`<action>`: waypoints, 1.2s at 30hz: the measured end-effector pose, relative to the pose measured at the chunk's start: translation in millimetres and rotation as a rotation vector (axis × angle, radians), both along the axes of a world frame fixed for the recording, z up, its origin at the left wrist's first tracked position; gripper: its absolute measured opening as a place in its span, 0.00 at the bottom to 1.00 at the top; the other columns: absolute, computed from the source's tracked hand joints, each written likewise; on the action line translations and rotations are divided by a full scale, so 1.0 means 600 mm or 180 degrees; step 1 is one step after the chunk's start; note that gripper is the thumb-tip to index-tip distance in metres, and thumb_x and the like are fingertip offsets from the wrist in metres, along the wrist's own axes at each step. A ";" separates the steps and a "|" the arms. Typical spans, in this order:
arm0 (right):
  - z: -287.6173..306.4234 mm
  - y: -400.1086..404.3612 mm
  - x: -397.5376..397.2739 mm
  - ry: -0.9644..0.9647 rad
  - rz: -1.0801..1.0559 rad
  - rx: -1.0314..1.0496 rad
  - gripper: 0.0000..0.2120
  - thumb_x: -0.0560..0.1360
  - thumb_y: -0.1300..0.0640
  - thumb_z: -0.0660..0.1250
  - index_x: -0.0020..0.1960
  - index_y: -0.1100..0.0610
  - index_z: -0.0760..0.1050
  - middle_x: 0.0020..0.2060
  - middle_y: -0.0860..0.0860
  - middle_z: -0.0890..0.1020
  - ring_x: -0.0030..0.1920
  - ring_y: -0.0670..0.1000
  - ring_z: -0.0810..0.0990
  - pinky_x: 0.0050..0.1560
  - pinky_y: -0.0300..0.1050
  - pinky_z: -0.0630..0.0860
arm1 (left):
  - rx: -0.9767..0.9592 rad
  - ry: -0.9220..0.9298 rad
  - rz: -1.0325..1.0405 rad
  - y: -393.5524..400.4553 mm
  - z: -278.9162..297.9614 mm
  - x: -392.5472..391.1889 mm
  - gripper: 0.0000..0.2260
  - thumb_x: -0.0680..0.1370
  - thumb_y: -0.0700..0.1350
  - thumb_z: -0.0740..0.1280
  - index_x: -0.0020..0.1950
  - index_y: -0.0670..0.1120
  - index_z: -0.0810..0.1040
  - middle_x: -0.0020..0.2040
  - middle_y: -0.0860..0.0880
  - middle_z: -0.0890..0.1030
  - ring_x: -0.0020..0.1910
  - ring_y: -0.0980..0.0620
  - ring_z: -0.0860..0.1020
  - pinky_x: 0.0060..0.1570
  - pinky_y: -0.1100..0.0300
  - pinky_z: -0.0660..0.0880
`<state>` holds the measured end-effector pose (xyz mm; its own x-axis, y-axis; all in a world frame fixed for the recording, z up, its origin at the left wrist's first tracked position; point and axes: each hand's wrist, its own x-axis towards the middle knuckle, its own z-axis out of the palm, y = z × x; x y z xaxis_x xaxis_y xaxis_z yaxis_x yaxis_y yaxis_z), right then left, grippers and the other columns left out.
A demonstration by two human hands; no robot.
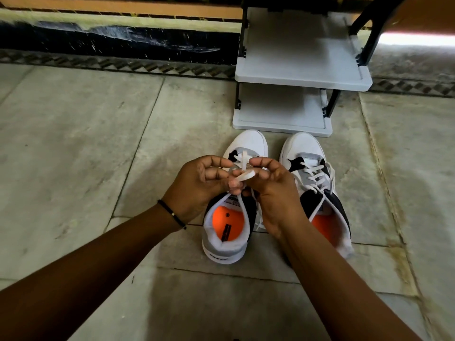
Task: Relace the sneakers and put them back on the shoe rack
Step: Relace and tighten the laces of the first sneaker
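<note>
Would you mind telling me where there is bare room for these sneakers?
Both white plastic shelves of the shoe rack lie bare, as does the stone floor left of the sneakers. It is crowded where both hands work the white lace.

nothing legible anywhere. dark lettering on the heel of the left sneaker (pixel 225 257), too blurred to make out. black print on its orange insole (pixel 227 223) and a small label on its tongue (pixel 233 200), likewise unreadable.
</note>
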<state>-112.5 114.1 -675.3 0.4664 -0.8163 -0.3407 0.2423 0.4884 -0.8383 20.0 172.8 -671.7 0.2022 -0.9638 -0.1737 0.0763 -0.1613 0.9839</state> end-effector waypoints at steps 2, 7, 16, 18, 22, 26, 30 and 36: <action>-0.002 -0.001 -0.004 0.0084 0.0099 -0.0172 0.12 0.70 0.75 0.63 0.40 0.59 0.76 0.30 0.56 0.83 0.27 0.52 0.79 0.30 0.42 0.78 | 0.0046 -0.0069 0.0010 0.001 0.002 -0.002 0.14 0.68 0.34 0.70 0.53 0.37 0.75 0.32 0.50 0.85 0.34 0.53 0.83 0.39 0.66 0.79; 0.001 -0.006 -0.008 0.0190 0.0420 -0.0589 0.06 0.70 0.73 0.66 0.40 0.64 0.78 0.36 0.64 0.81 0.30 0.55 0.79 0.33 0.43 0.80 | 0.0094 -0.0117 -0.0034 -0.003 0.010 -0.006 0.10 0.69 0.32 0.69 0.49 0.38 0.77 0.31 0.52 0.85 0.33 0.55 0.83 0.36 0.67 0.78; 0.009 -0.020 -0.027 0.0389 0.1064 -0.0902 0.09 0.69 0.74 0.66 0.48 0.69 0.79 0.42 0.68 0.83 0.42 0.60 0.83 0.46 0.45 0.82 | 0.0128 -0.0570 0.0229 -0.005 0.012 0.005 0.06 0.67 0.38 0.72 0.41 0.39 0.78 0.29 0.51 0.83 0.31 0.55 0.82 0.35 0.66 0.78; 0.006 -0.015 -0.026 0.0404 0.0807 -0.0941 0.08 0.69 0.72 0.67 0.47 0.71 0.79 0.42 0.70 0.82 0.40 0.63 0.82 0.44 0.47 0.81 | 0.0102 -0.0682 0.0184 -0.002 0.016 0.002 0.07 0.69 0.38 0.70 0.42 0.36 0.77 0.32 0.46 0.84 0.34 0.50 0.82 0.37 0.63 0.79; -0.007 -0.009 -0.021 0.0200 0.0611 -0.0546 0.05 0.70 0.71 0.66 0.44 0.70 0.79 0.38 0.67 0.82 0.37 0.62 0.80 0.41 0.48 0.81 | 0.0088 -0.0238 -0.0006 0.009 0.020 0.000 0.03 0.72 0.33 0.65 0.41 0.37 0.71 0.30 0.49 0.85 0.31 0.51 0.83 0.34 0.63 0.80; -0.017 -0.007 -0.022 0.0191 0.0612 -0.0309 0.06 0.70 0.72 0.66 0.41 0.65 0.80 0.32 0.59 0.84 0.33 0.57 0.81 0.39 0.43 0.81 | 0.0126 -0.0286 -0.0044 0.012 0.019 0.006 0.06 0.73 0.34 0.65 0.38 0.41 0.71 0.29 0.49 0.84 0.31 0.52 0.83 0.36 0.63 0.80; -0.007 -0.013 -0.022 0.0450 0.0923 -0.0600 0.07 0.72 0.70 0.65 0.46 0.65 0.81 0.35 0.60 0.83 0.33 0.53 0.82 0.37 0.39 0.80 | -0.0004 -0.0559 -0.0111 0.008 0.023 0.005 0.06 0.70 0.34 0.68 0.39 0.43 0.74 0.29 0.50 0.84 0.33 0.53 0.83 0.38 0.64 0.79; -0.014 -0.006 -0.015 0.0402 0.0649 -0.0601 0.10 0.73 0.70 0.64 0.40 0.59 0.81 0.31 0.53 0.84 0.29 0.48 0.79 0.32 0.38 0.77 | -0.0010 -0.0895 -0.0293 0.010 0.024 0.007 0.11 0.72 0.36 0.67 0.48 0.51 0.72 0.41 0.44 0.84 0.43 0.53 0.84 0.48 0.67 0.78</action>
<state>-121.7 110.6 -683.8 0.5908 -0.7645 -0.2577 0.0432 0.3490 -0.9361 24.0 179.0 -657.2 0.1536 -0.9808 -0.1201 -0.2142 -0.1517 0.9649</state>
